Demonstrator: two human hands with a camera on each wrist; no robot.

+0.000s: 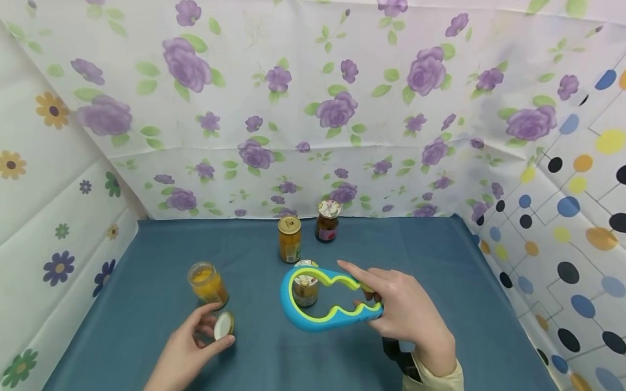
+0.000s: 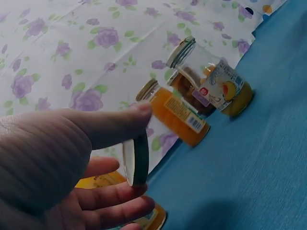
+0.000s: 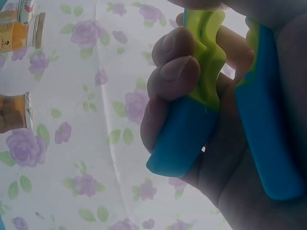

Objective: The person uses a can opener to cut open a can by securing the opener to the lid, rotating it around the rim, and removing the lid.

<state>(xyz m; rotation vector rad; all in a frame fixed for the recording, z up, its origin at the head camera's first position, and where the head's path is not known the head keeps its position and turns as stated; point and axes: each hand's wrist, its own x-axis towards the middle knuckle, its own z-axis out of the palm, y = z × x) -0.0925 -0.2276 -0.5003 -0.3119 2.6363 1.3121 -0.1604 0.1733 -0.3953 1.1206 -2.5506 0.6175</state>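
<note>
My left hand (image 1: 191,339) pinches a round jar lid (image 1: 224,326) between thumb and fingers, its pale inner side showing. Just beyond that hand stands an uncovered glass jar (image 1: 209,285) with yellow-orange contents. My right hand (image 1: 403,304) grips the handles of a blue and lime-green jar opener (image 1: 308,325), held above the table. Through the opener's loop shows a jar with a patterned lid (image 1: 305,293), partly covered by the tool in the head view. In the left wrist view the lid (image 2: 140,160) is seen edge-on, thumb on top and fingers below.
Farther back stand a tall orange jar with a gold lid (image 1: 290,241) and a dark jar with a patterned lid (image 1: 327,222). A blue cloth (image 1: 391,244) covers the table. Flowered sheets (image 1: 303,108) rise behind it, with a dotted one (image 1: 572,244) at the right.
</note>
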